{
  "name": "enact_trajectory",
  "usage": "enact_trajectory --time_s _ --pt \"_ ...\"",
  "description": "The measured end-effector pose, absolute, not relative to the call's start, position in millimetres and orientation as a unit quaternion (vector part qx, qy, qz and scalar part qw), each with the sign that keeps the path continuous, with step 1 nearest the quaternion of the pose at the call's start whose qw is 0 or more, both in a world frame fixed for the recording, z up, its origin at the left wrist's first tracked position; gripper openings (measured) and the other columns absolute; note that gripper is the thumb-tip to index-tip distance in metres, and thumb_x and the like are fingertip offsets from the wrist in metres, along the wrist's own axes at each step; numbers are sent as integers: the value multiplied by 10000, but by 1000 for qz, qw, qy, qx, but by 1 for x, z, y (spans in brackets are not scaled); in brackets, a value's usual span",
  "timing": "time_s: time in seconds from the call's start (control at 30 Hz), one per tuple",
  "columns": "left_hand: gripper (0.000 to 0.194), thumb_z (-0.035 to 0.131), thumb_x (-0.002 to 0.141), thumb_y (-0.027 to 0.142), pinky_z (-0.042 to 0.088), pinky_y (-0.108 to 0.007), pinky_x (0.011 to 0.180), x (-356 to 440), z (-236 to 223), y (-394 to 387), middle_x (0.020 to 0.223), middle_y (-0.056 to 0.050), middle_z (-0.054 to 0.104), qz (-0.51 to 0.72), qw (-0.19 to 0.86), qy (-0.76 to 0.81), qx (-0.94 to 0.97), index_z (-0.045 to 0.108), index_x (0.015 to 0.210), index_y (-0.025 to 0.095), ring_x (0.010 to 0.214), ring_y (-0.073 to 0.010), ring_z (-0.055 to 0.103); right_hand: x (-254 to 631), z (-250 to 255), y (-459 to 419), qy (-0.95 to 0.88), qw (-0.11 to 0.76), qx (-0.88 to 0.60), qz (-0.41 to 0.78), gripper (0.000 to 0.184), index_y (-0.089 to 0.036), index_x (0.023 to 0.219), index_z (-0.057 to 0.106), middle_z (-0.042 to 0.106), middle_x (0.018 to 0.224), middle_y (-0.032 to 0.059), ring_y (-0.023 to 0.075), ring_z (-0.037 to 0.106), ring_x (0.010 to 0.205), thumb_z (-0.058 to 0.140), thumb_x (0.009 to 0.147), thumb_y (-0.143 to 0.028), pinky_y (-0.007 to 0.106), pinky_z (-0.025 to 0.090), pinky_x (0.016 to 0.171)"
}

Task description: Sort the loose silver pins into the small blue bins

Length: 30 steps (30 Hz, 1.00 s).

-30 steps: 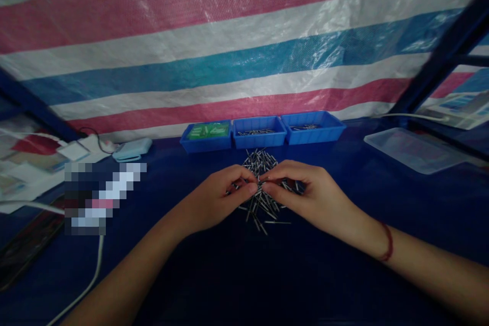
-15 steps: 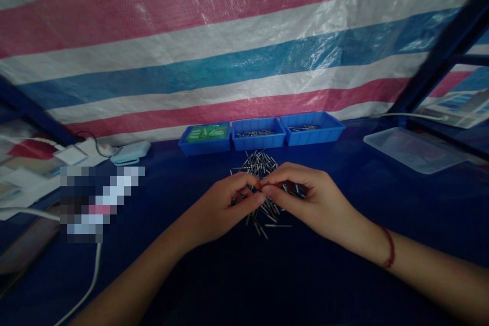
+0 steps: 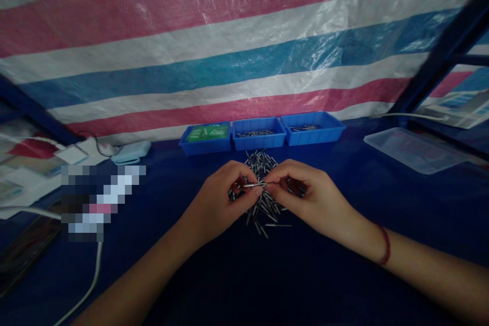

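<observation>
A thin silvery blind rivet (image 3: 250, 185) lies nearly level between my two hands, its thicker end to the left. My right hand (image 3: 311, 188) pinches its thin right end between thumb and forefinger. My left hand (image 3: 221, 198) is closed around the left part, thumb below and forefinger above; the exact contact is hard to see. Under and behind the fingers spreads a loose pile of blind rivets (image 3: 262, 163), partly hidden by both hands. A single rivet (image 3: 278, 225) lies apart at the pile's near edge.
Behind the pile stand three blue bins: the left bin (image 3: 206, 146) with green packets, the middle bin (image 3: 260, 141) and right bin (image 3: 317, 136) with some rivets. A clear plastic lid (image 3: 414, 150) lies right. A phone (image 3: 28, 244), white cable (image 3: 97, 270) and light-blue case (image 3: 132, 152) are left.
My fingertips have shifted and parted slightly, so the rivet now shows between them, where earlier it was mostly covered. The bins and the pile look the same.
</observation>
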State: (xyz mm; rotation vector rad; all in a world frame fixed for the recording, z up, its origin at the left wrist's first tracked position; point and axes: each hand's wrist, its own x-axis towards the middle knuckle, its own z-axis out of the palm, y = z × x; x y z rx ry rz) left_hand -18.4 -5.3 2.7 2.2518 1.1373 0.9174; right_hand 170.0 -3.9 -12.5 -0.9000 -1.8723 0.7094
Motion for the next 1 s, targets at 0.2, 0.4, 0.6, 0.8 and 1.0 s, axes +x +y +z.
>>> enact_trajectory --time_s 0.2,0.4,0.6,0.8,1.0 --pt "42 569 827 187 436 -227 657 -16 3 -9 833 4 543 352 171 390 834 530 829 173 721 -98 528 168 -20 -1 -772 437 -351 299 43 -177 809 637 596 748 4 98 534 638 594 804 -172 230 421 547" --pt "78 553 842 239 433 -234 652 -16 2 -10 826 4 546 341 175 411 827 513 816 178 707 -102 521 168 -18 -2 -789 412 -336 308 86 -181 820 636 609 786 21 123 557 703 561 840 -217 266 445 610" --pt "136 528 851 292 432 -240 641 -17 4 -10 778 7 544 326 181 441 816 499 780 179 692 -111 523 169 -15 -2 -784 414 -337 317 95 -185 817 629 595 769 12 121 549 700 545 847 -216 271 443 616" --pt "152 494 869 328 421 -245 619 -18 2 -8 766 9 563 294 204 463 811 523 846 180 676 -118 534 171 -8 1 -787 414 -345 300 157 -178 769 611 580 745 10 116 540 679 500 868 -228 258 434 603" --pt "310 461 883 379 416 -238 551 -19 -6 -3 828 13 596 265 251 486 794 421 1141 211 578 -101 525 214 8 43 -724 495 -476 62 184 -189 735 613 640 790 49 178 588 741 509 847 -293 295 440 629"
